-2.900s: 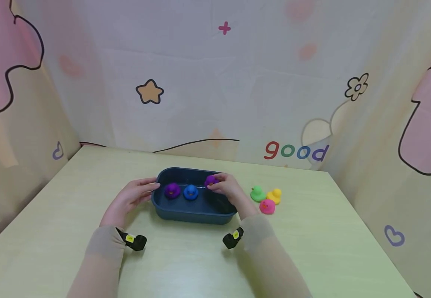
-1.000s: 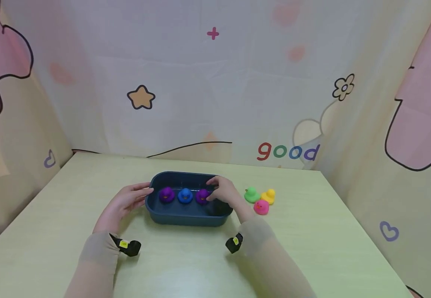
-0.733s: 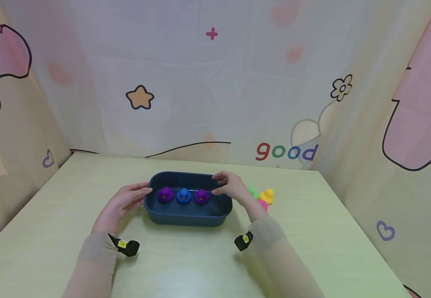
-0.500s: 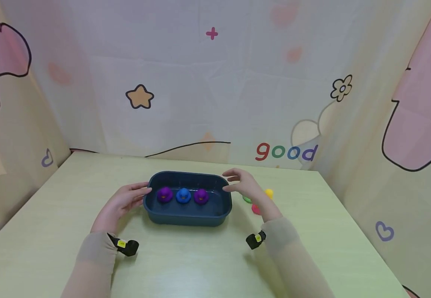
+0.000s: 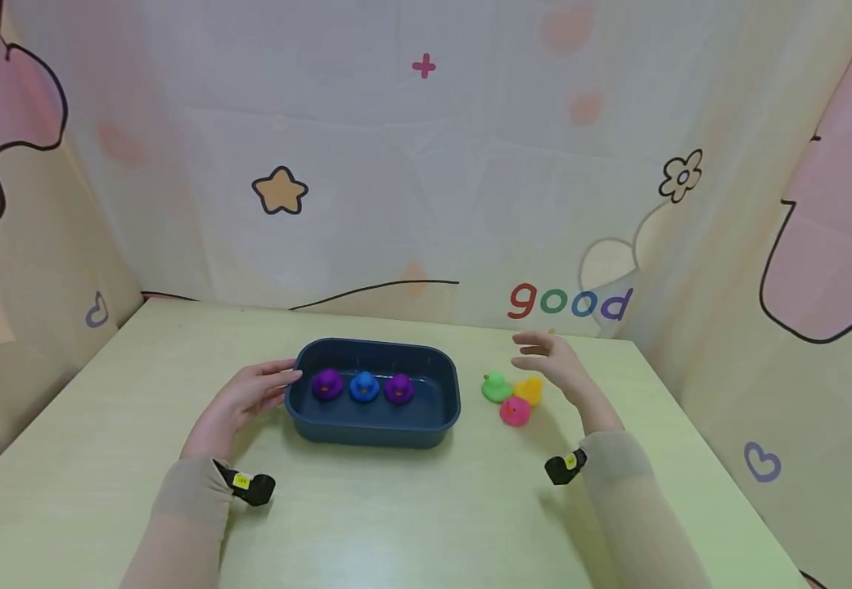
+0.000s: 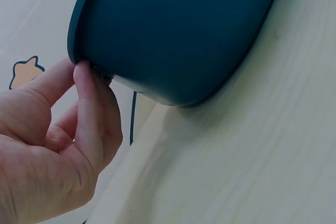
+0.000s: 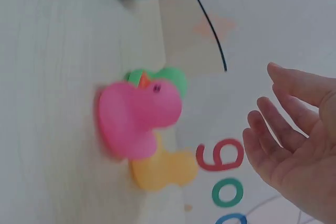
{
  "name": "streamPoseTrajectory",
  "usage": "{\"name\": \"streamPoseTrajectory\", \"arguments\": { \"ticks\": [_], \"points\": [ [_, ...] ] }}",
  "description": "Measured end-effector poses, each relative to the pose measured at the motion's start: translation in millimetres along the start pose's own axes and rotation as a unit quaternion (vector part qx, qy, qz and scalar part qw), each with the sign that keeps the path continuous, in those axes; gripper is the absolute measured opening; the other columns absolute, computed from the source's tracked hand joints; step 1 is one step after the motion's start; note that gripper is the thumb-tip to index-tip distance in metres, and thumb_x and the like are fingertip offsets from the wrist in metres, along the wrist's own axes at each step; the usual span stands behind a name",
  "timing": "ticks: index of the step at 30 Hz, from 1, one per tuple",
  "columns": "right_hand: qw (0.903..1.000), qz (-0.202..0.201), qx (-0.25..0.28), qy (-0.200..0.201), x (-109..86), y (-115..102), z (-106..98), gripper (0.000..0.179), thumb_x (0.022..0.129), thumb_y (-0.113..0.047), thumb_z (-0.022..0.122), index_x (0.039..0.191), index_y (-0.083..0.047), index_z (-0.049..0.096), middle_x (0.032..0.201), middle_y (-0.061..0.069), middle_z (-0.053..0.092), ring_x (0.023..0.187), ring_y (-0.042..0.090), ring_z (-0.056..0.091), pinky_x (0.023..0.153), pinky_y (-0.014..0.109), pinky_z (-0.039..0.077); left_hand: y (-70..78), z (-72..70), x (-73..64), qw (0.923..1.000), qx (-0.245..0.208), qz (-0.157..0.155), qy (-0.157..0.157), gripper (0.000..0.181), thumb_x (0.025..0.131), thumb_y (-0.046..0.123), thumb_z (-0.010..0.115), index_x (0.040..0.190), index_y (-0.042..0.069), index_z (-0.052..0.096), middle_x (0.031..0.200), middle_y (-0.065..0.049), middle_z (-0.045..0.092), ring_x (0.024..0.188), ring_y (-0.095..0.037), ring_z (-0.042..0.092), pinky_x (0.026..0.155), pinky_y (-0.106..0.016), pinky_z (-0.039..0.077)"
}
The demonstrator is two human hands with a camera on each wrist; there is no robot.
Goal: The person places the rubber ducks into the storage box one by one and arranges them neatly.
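A dark blue oblong basin (image 5: 371,436) stands on the table. In it sit a purple rubber duck (image 5: 328,384), a blue rubber duck (image 5: 364,387) and a second purple duck (image 5: 399,389), in a row. My left hand (image 5: 245,399) touches the basin's left end with its fingertips and thumb at the rim, as the left wrist view also shows. To the right of the basin, a green duck (image 5: 497,388), a yellow duck (image 5: 529,391) and a pink duck (image 7: 137,116) stand close together. Above and right of them is my right hand (image 5: 554,364), fingers spread, holding nothing.
A pale wooden table (image 5: 367,523) bears everything. A printed cloth (image 5: 367,204) rises behind it and along both sides. Each wrist wears a small black camera, such as the right wrist camera (image 5: 565,467).
My right hand has released the second purple duck inside the basin, beside the blue one. It has then moved right, out of the basin and past the loose ducks. The left hand stays at the rim.
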State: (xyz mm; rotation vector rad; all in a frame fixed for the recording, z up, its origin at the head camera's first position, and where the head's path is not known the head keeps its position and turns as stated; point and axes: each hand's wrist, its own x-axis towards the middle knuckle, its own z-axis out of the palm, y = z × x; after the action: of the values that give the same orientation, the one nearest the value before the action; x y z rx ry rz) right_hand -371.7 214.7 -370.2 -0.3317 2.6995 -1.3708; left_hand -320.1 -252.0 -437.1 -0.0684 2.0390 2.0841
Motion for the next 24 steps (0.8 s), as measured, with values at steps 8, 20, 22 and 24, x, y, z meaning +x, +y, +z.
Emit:
{"name": "streamPoseTrajectory", "arguments": {
  "ticks": [8,20,22,24],
  "points": [
    [0.9996,0.027,-0.003,0.007,-5.3,27,-13,0.051,0.095,-0.016,0.061,0.140,0.003,0.046,0.145,0.027,0.044,0.134,0.043,0.041,0.112,0.061,0.031,-0.5,-0.9,0.4,1.0000,-0.003,0.000,0.001,0.066,0.096,0.021,0.064,0.149,-0.005,0.034,0.094,0.016,0.065,0.079,0.002,0.062,0.072,-0.012,0.052],
    [0.9987,0.051,-0.003,-0.007,-1.2,58,-6,0.052,0.093,-0.012,0.062,0.137,0.010,0.046,0.142,0.030,0.046,0.131,0.045,0.042,0.111,0.054,0.036,-1.8,-0.6,1.2,0.9999,-0.011,0.001,0.001,0.066,0.096,0.019,0.064,0.149,-0.006,0.033,0.094,0.014,0.066,0.077,0.002,0.063,0.071,-0.012,0.053],
    [0.9984,0.055,-0.003,-0.009,-0.8,61,-5,0.052,0.093,-0.011,0.062,0.138,0.009,0.046,0.142,0.030,0.046,0.131,0.045,0.042,0.111,0.054,0.037,-1.5,-0.4,1.0,0.9999,-0.014,0.001,0.001,0.065,0.096,0.019,0.064,0.149,-0.006,0.033,0.093,0.014,0.066,0.077,0.002,0.063,0.071,-0.012,0.053],
    [0.9980,0.062,-0.003,-0.012,-1.4,62,-4,0.051,0.094,-0.011,0.061,0.139,0.008,0.046,0.143,0.029,0.045,0.131,0.045,0.042,0.111,0.054,0.036,-1.1,0.0,0.6,0.9999,-0.016,0.000,0.001,0.065,0.096,0.018,0.063,0.149,-0.006,0.033,0.092,0.014,0.067,0.076,0.002,0.064,0.071,-0.012,0.053]
  ]
}}
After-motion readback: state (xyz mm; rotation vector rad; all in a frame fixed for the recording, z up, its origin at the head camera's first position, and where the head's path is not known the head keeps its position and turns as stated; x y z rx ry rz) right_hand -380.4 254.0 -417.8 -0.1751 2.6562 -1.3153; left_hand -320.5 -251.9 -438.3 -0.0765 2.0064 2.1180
